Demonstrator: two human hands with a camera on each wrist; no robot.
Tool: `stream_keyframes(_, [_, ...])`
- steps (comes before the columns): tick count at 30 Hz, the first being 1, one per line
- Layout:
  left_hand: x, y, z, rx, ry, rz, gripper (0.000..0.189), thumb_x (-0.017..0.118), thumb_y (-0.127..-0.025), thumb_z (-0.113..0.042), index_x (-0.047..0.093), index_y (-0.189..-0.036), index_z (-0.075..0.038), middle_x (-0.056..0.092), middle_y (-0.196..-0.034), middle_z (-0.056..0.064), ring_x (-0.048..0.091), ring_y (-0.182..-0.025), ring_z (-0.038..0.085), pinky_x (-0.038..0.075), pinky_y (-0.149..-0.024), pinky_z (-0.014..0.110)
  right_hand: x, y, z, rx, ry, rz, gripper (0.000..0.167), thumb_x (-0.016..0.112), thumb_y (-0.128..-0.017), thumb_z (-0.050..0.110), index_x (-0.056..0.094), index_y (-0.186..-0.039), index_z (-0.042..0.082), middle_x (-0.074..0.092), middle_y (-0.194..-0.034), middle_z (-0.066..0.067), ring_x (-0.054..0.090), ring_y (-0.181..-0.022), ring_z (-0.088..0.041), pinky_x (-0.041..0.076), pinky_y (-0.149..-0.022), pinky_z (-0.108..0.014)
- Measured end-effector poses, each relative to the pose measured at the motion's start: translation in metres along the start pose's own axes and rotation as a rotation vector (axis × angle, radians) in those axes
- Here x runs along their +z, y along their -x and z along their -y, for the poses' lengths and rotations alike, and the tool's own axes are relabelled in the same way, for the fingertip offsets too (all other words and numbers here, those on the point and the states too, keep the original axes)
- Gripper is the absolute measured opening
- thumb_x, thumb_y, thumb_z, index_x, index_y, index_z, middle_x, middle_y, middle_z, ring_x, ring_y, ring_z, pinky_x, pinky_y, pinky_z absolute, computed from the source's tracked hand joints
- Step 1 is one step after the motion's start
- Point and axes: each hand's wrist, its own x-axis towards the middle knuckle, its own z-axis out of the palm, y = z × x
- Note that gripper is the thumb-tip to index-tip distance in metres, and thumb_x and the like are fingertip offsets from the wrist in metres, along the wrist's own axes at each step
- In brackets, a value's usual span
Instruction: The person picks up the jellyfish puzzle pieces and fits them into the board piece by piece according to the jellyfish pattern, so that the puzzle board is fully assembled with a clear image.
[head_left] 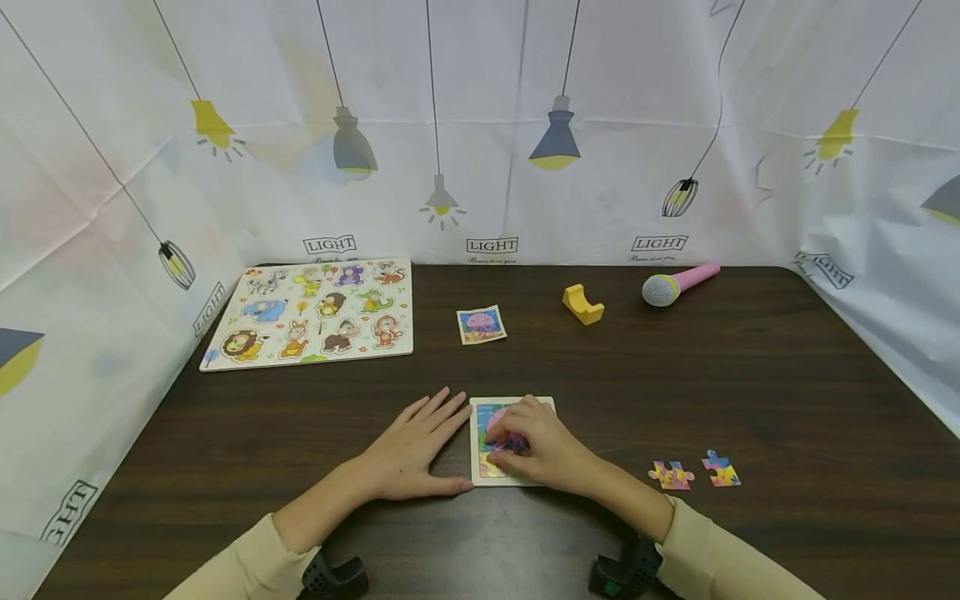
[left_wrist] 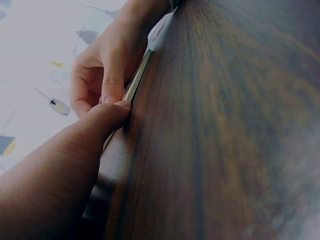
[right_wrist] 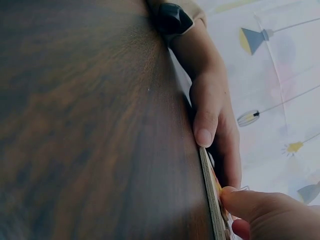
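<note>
A small jigsaw board [head_left: 495, 482] with a pale rim and a pink octopus picture lies on the table before me. My left hand [head_left: 420, 450] lies spread at its left side, fingertips and thumb against the edge. In the left wrist view the left thumb [left_wrist: 112, 114] touches the rim. Over the picture my right hand [head_left: 543, 446] bends its thumb and fingers around a jigsaw piece [right_wrist: 217, 181], which sits slightly above the board in the right wrist view. That hand hides much of the picture's right side. Two loose jigsaw pieces [head_left: 671, 475] [head_left: 722, 469] lie to the right.
Behind the board lies a small octopus picture card [head_left: 482, 325]. A wooden animal puzzle [head_left: 401, 312] is at the back left. Further right are a yellow curved block [head_left: 582, 305] and a pink toy microphone [head_left: 680, 283]. A printed white cloth [head_left: 480, 192] borders the table.
</note>
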Motion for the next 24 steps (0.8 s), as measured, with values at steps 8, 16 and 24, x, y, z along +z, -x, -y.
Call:
stream_keyframes(8, [-0.0001,0.0002,-0.0001,0.001,-0.005,-0.003,0.092,0.036,-0.081,-0.073,0.02,-0.147,-0.012,0.014,-0.152,0.006,0.005,-0.139,0.023,0.009,-0.109,0.044,0.0002,0.0001,-0.0007,0.012,0.007,0.004,0.012,0.071,-0.081,0.027,0.068,-0.089,0.019,0.06,-0.088,0.012,0.039,-0.079,-0.008,0.034,-0.068,-0.026])
stream_keyframes(16, [-0.0002,-0.0004,-0.0003,0.002,-0.01,-0.005,0.092,0.037,-0.081,-0.073,0.021,-0.147,-0.011,0.014,-0.152,0.006,0.006,-0.139,0.024,0.009,-0.109,0.044,0.0001,0.0011,0.0005,0.017,0.03,-0.027,0.01,0.073,-0.078,0.027,0.07,-0.086,0.021,0.059,-0.088,0.014,0.038,-0.079,-0.006,0.032,-0.067,-0.028])
stream_keyframes(24, [0.0003,-0.0002,-0.0003,0.0,-0.005,-0.001,0.092,0.036,-0.08,-0.074,0.021,-0.147,-0.012,0.014,-0.152,0.006,0.005,-0.139,0.024,0.008,-0.109,0.044,-0.0004,0.0016,0.0014,0.021,0.031,-0.05,0.011,0.076,-0.075,0.027,0.069,-0.082,0.022,0.06,-0.085,0.015,0.039,-0.078,-0.006,0.032,-0.068,-0.029])
